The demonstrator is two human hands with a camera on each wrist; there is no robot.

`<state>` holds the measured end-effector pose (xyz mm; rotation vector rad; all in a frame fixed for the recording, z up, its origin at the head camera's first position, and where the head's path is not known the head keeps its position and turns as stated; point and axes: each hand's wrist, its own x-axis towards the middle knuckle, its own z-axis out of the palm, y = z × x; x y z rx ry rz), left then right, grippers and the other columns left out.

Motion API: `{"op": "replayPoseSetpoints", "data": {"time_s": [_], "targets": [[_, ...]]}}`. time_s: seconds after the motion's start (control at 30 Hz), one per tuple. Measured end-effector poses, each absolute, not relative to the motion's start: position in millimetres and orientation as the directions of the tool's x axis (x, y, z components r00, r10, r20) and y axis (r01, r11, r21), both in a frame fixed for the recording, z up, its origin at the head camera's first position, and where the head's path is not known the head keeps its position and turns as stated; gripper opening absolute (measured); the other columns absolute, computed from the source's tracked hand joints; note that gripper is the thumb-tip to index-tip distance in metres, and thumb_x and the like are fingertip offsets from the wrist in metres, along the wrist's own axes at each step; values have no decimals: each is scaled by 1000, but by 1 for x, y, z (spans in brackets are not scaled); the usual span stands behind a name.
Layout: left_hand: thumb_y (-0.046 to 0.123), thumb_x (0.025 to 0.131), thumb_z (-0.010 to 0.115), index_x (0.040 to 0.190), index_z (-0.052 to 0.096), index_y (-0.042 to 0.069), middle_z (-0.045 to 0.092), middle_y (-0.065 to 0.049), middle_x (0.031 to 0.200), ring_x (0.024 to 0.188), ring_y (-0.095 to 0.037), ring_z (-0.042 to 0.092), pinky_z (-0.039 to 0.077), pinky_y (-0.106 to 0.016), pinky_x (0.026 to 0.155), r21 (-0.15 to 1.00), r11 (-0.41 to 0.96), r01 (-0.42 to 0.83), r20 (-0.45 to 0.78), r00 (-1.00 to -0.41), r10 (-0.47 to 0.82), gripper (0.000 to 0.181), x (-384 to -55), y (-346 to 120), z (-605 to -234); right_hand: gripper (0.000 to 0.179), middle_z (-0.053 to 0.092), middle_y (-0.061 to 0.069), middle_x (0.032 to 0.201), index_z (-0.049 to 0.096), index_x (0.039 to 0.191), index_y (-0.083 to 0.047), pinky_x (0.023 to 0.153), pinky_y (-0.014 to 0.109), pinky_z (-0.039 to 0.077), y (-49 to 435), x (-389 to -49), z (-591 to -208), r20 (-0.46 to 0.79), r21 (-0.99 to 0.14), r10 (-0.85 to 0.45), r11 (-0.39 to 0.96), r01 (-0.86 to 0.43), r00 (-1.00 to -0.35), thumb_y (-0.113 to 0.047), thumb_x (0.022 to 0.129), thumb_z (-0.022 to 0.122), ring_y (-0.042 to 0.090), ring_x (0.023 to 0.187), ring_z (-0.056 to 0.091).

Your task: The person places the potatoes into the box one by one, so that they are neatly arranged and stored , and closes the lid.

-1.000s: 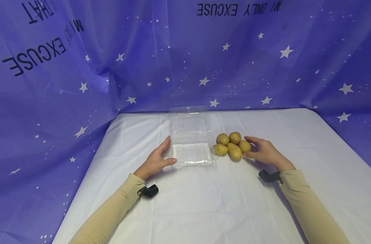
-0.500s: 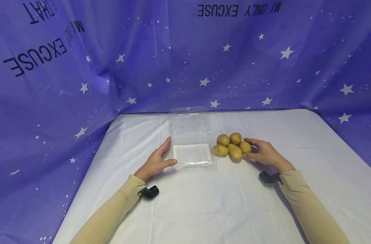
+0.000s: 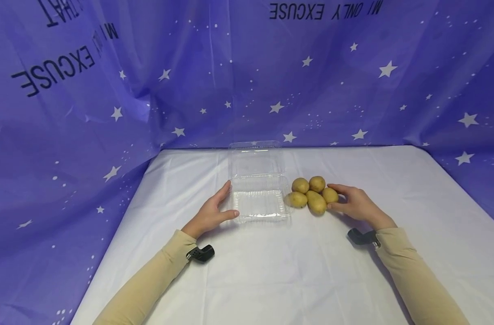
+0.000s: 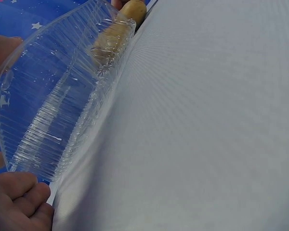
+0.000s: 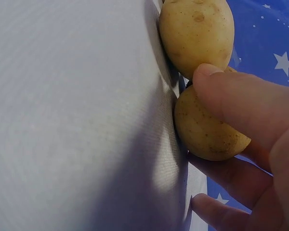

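Note:
A clear plastic container stands on the table, its hinged lid folded back. My left hand holds its left end, thumb at the near corner and fingertips at the far one. In the left wrist view the thumb touches the container's rim. To the right of the container sits a cluster of several potatoes. My right hand grips the rightmost potato between thumb and fingers. Its thumb lies across that potato in the right wrist view, near the neighbouring potato.
A white cloth covers the table. Behind and to the left hangs a purple sheet with stars and lettering. A dark wrist camera sits on the left sleeve and another wrist camera on the right.
The whole head view has shifted slightly. Both hands, the container and the potatoes keep the same places relative to one another.

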<state>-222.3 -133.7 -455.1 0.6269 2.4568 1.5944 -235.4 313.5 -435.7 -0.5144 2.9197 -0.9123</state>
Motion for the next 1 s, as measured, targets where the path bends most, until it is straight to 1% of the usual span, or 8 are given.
{"op": "replayPoseSetpoints", "data": {"time_s": [0.2, 0.4, 0.7, 0.87, 1.0], "targets": [[21, 88, 74, 163, 15, 2, 16, -19, 170, 157, -38, 20, 16, -51, 130, 896, 351, 271, 108, -901, 419, 97, -223, -134, -456, 66, 57, 32, 141, 53, 143, 7, 112, 67, 40, 314, -234, -435, 78, -559, -335, 765, -319, -939, -21, 89, 79, 54, 132, 51], [21, 88, 74, 163, 15, 2, 15, -18, 171, 157, -37, 20, 15, -49, 131, 896, 353, 270, 106, -901, 420, 97, -224, -133, -454, 66, 57, 32, 141, 52, 143, 8, 112, 68, 39, 316, -236, -434, 85, -560, -334, 764, -322, -939, -21, 89, 78, 54, 131, 52], [20, 88, 74, 163, 15, 3, 15, -18, 171, 157, -36, 19, 15, -49, 131, 897, 345, 276, 114, -899, 423, 97, -224, -135, -454, 62, 59, 33, 138, 54, 142, 6, 108, 70, 41, 317, -234, -424, 153, -556, -315, 756, -345, -937, -17, 89, 78, 56, 126, 56], [20, 88, 74, 163, 15, 2, 15, -19, 170, 157, -37, 19, 14, -49, 131, 901, 336, 274, 116, -900, 421, 97, -224, -135, -455, 62, 60, 33, 137, 54, 142, 6, 107, 67, 44, 313, -233, -412, 182, -570, -307, 741, -354, -934, -15, 89, 78, 54, 128, 55], [20, 87, 74, 163, 14, 1, 15, -18, 170, 158, -36, 18, 14, -48, 131, 907, 327, 264, 109, -899, 423, 98, -224, -133, -456, 64, 58, 32, 141, 52, 143, 7, 110, 61, 45, 306, -234, -405, 186, -589, -318, 721, -365, -930, -16, 90, 78, 52, 130, 55]]}}
